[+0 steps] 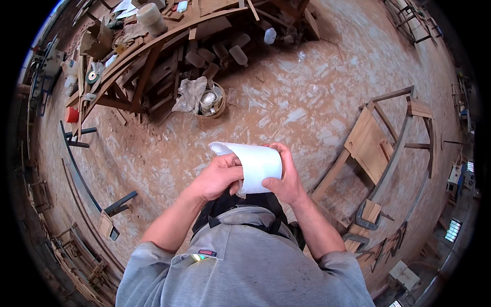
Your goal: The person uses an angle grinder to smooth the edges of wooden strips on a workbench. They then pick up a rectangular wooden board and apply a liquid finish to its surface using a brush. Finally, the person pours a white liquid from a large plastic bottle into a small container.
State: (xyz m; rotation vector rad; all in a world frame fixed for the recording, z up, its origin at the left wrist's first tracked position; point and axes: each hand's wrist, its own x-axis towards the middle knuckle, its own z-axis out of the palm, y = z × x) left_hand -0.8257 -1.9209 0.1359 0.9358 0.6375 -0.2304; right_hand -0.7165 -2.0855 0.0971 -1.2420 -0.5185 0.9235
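Observation:
In front of my waist is a white cylinder-shaped piece (262, 168), lying on its side. It looks like a cut plastic container or a curled sheet; I cannot tell which. Its left end is open, with a ragged edge that juts out at the upper left. My right hand (287, 176) grips the right end, the thumb on the near side and the fingers over the far side. At the open left end, my left hand (221, 177) has its fingers curled at the rim, some of them reaching inside. What those fingertips hold, if anything, is hidden.
A cluttered wooden workbench (169, 36) stands ahead to the left, with plastic bottles (238, 55) beneath it. Beside it sits a bucket (221, 105) filled with scraps. To the right is a wooden frame with a panel (369, 143) and clamps (367, 215). Metal bars (82, 169) stand at left.

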